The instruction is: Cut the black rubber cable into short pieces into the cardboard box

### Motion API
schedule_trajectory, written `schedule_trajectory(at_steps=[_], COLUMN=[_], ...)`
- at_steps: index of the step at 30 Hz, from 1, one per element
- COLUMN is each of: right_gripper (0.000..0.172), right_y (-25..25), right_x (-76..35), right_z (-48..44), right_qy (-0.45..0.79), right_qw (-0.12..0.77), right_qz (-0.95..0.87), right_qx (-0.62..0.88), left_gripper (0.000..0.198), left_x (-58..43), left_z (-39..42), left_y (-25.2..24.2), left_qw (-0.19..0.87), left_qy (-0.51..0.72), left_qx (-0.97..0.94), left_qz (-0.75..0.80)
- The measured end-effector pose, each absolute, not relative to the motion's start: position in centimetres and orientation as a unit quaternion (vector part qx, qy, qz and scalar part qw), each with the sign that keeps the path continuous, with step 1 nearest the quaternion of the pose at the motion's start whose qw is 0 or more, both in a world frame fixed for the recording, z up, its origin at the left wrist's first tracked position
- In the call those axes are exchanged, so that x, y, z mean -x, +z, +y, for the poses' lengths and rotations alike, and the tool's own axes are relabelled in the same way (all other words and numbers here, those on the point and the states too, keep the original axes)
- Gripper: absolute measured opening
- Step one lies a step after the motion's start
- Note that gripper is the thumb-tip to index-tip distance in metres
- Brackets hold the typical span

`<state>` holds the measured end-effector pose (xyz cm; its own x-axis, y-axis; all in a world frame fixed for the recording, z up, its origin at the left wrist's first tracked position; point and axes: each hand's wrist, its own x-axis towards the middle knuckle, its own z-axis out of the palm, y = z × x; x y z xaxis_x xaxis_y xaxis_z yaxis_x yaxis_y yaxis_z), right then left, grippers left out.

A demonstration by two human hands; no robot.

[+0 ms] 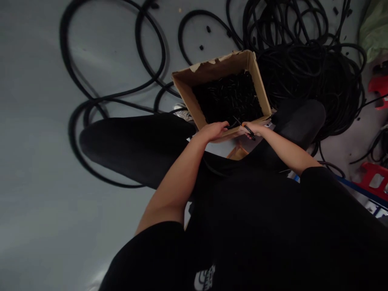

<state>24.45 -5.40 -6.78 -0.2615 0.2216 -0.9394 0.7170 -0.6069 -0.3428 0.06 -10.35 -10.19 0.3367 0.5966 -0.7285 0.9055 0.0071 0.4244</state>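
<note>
In front of me, between my knees, is an open cardboard box [263,89] with a torn rim. Many short black pieces [227,95] lie inside it, looking like cut lengths of tube. My right hand [254,128] is closed on a pair of scissors [249,131] with black and orange handles, their thin blades pointing into the box. At the near rim, my left hand [214,131] has its fingers pinched together. Something dark shows by those fingertips, too small and shadowed to make out.
A large heap of coiled black hose [309,81] lies behind and to the right of the box. Looser loops [68,60] spread over the grey floor [36,161] at left. Red plastic parts [374,178] and a blue bar [360,190] stand at right, with a pale green sack [376,30] beyond.
</note>
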Motion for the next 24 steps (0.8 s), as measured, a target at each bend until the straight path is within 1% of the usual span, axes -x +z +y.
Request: schedule_trajectory(at_steps=[3, 9, 15, 18, 21, 24], right_gripper=[0.023, 0.04, 0.048, 0.047, 0.041, 0.035], right_y=[-7.5, -7.5, -7.1, -6.8, -6.2, -5.7], right_x=[-24.8, -25.6, -25.7, -25.6, -25.4, -25.3], right_z=[-5.3, -5.8, -6.2, -6.1, -5.9, -5.6], right_qy=[-0.651, -0.654, -0.646, -0.641, -0.642, -0.657], right_qw=[0.16, 0.162, 0.158, 0.149, 0.121, 0.113], right_qz=[0.415, 0.47, 0.492, 0.491, 0.47, 0.438], right_qx=[-0.615, -0.57, -0.562, -0.571, -0.593, -0.603], left_gripper=[0.054, 0.053, 0.055, 0.055, 0.053, 0.053], left_x=[0.5, 0.3, -0.1, 0.0, 0.0, 0.1], left_z=[-9.7, -8.9, -8.9, -8.7, -8.4, -8.2], left_y=[-10.8, -10.6, -9.9, -9.8, -9.7, -9.7], left_qw=[0.453, 0.436, 0.427, 0.434, 0.447, 0.474], left_qy=[-0.156, -0.175, -0.183, -0.183, -0.174, -0.162], left_qx=[-0.682, -0.667, -0.661, -0.661, -0.669, -0.68], left_qz=[0.553, 0.578, 0.589, 0.584, 0.568, 0.536])
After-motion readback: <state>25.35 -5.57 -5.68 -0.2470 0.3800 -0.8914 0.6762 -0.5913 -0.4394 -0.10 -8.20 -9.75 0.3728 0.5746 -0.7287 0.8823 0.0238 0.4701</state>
